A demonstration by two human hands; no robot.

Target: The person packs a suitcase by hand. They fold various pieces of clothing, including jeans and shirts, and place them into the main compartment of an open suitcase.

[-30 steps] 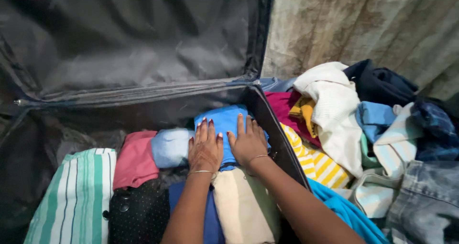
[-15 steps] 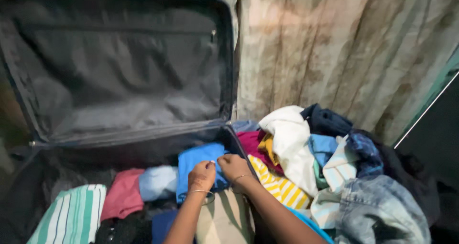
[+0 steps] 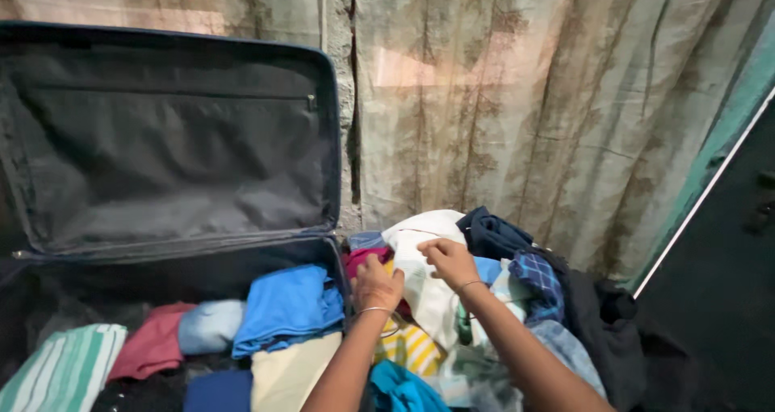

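Note:
My left hand rests with curled fingers at the suitcase's right edge, over a magenta garment and a yellow striped one. My right hand pinches a white garment on top of the clothes pile beside the case. Inside the open black suitcase lie a folded blue garment, a pale blue roll, a pink piece, a green striped piece and a cream piece.
The suitcase lid stands open against a stained wall. Dark clothes spill off the pile's right side. A dark doorway or panel with a teal frame is at the far right.
Both hands left the blue garment in the suitcase and moved right onto the pile; the right hand took hold of the white garment. The camera tilted up and right.

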